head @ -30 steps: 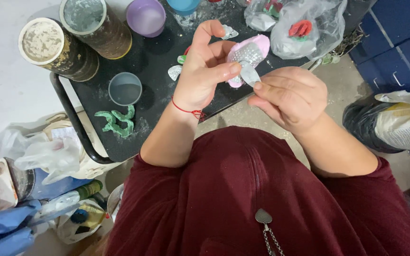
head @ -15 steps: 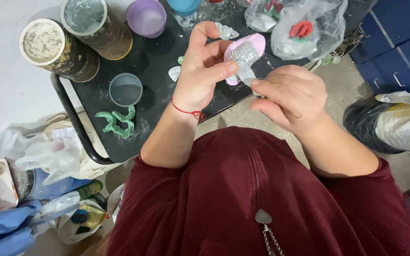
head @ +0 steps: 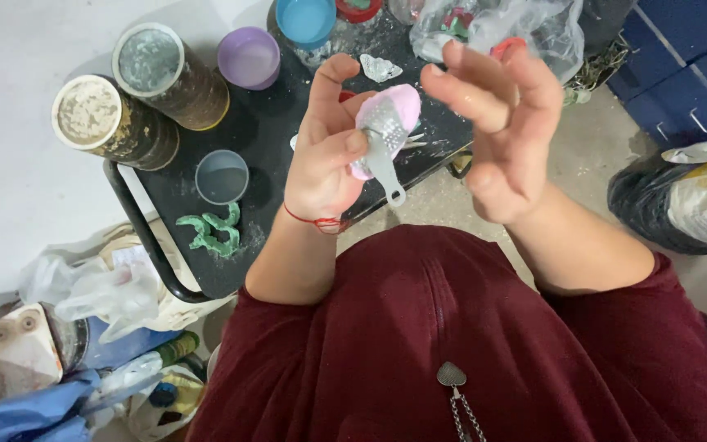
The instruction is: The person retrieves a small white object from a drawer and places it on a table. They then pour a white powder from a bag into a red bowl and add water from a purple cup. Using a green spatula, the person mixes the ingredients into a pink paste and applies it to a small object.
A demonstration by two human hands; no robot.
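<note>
My left hand (head: 325,155) grips a pink rounded mould (head: 400,106) with a small grey spoon (head: 386,160) lying across it, handle hanging down toward me. A red thread circles that wrist. My right hand (head: 497,123) is lifted just to the right of the mould, fingers spread, holding nothing. Both hands hover over the near edge of a small black table (head: 263,139).
On the table stand two dusty tins (head: 100,119) (head: 161,69), a purple cup (head: 249,57), a blue cup (head: 306,20), a small grey cup (head: 222,176), a green moulded piece (head: 210,233) and clear plastic bags (head: 509,29). Bags and clutter (head: 100,327) lie on the floor at left; a dark sack (head: 681,205) sits at right.
My right hand has let go of the spoon and mould, lifted away and spread its fingers. The left hand still holds the mould, with the spoon now resting on it.
</note>
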